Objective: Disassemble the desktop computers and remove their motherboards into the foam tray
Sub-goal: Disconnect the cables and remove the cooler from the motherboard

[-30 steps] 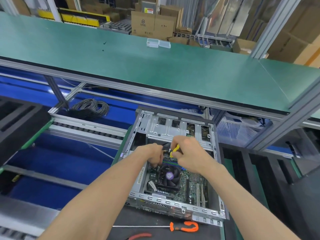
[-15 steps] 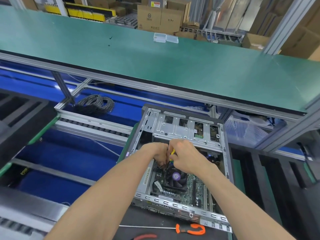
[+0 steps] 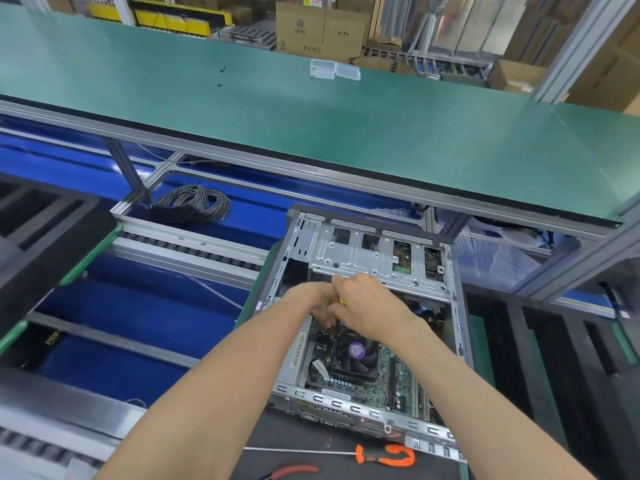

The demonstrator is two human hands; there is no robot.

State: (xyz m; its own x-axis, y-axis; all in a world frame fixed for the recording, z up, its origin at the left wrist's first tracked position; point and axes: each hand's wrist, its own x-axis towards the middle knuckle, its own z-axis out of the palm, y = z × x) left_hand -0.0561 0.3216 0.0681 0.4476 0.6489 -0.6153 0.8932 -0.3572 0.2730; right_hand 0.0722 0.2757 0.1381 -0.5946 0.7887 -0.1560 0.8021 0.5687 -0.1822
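I see one open desktop case, side panel off, lying flat on the dark mat right in front of me, under the edge of the green bench top. Bare grey metal frame, perforated drive bracket across the far end with four cut-outs. Inside sits one green motherboard, in place in the case, with one black CPU fan carrying a purple round sticker at its hub.

Both hands are together over the board, just beyond the fan. My right hand is curled round a small yellow-handled tool; only a sliver of yellow shows between the hands. My left hand is bunched tight against the right, fingertips down among black cables by the fan; I cannot tell what it pinches, if anything.

Counts: one screwdriver with orange handle and a long thin shaft, lying on the mat near me, by the case's near edge. One pair of red-handled pliers, partly cut off at the bottom. One coil of black cable on the blue surface to the left. Two clear plastic boxes side by side on the bench top. Black foam tray at far left, slotted; another slotted black foam piece on the right.
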